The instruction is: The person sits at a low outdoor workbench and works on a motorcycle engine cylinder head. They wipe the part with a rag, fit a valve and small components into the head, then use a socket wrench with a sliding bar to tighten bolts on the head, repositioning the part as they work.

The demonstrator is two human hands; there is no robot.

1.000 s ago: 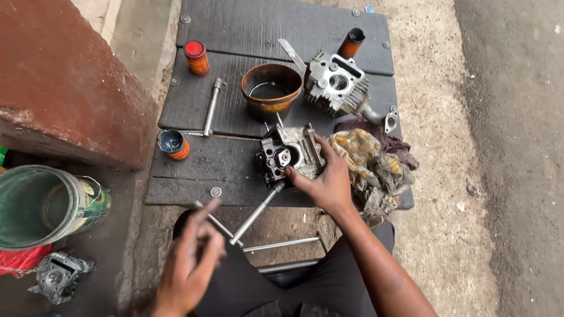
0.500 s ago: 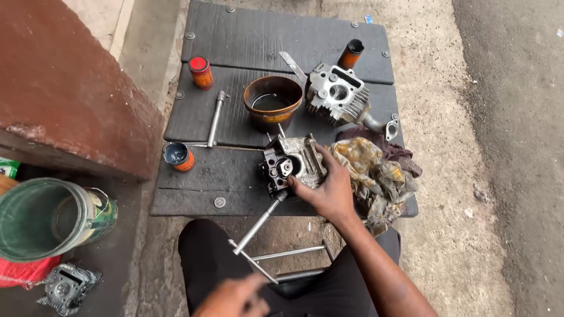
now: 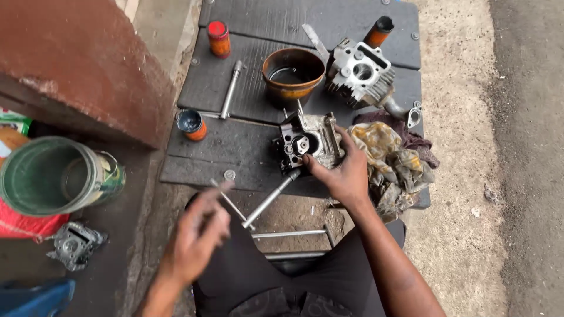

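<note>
A grey metal engine cylinder head (image 3: pixel 308 141) sits on a dark wooden board (image 3: pixel 235 147). My right hand (image 3: pixel 341 170) grips its right side, thumb at its front edge. A long metal rod (image 3: pixel 270 199) slants from the head's lower left corner toward my lap. My left hand (image 3: pixel 197 235) hovers blurred over my left knee, fingers loosely curled beside a thin metal rod (image 3: pixel 230 202); whether it holds anything is unclear.
A second cylinder head (image 3: pixel 359 75), a rusty round tin (image 3: pixel 292 73), a socket wrench (image 3: pixel 229 91), two small orange containers (image 3: pixel 218 36) (image 3: pixel 191 124) and a dirty rag (image 3: pixel 393 158) lie on the board. A green bucket (image 3: pixel 53 176) stands left by a red-brown block (image 3: pixel 76 64).
My left hand dropped out toward my lap, then rose again to beside the thin rod. My right hand stayed on the cylinder head. The view moved closer.
</note>
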